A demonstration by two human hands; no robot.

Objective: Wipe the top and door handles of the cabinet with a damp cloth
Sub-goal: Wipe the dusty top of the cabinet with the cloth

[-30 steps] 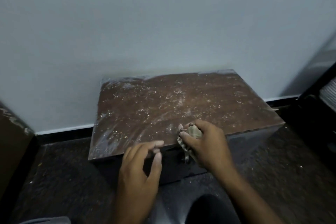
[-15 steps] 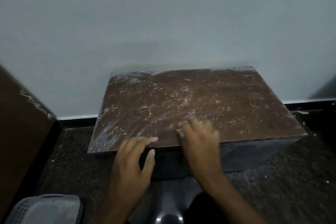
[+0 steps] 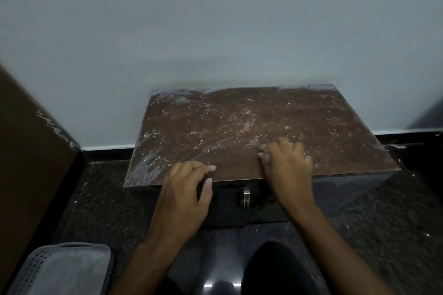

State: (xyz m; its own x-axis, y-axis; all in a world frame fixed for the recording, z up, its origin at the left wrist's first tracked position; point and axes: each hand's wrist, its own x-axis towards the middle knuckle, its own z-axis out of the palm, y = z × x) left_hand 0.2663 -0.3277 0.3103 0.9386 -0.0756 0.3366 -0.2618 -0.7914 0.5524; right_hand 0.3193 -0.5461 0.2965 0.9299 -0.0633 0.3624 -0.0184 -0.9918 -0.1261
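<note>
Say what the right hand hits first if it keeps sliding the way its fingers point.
Probably only dusty cabinet top ahead of the right hand, then the wall behind the cabinet's back edge.

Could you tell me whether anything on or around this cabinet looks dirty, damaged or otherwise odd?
Yes: the cabinet top is strewn with pale specks and whitish smears, thickest toward its left side. The brown panel at left has pale scuffs along its edge.

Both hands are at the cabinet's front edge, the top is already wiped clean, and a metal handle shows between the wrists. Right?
Not quite: the head view shows the cabinet top still covered in pale dust and specks. The rest holds: left hand and right hand at the front edge, metal handle between the wrists.
</note>
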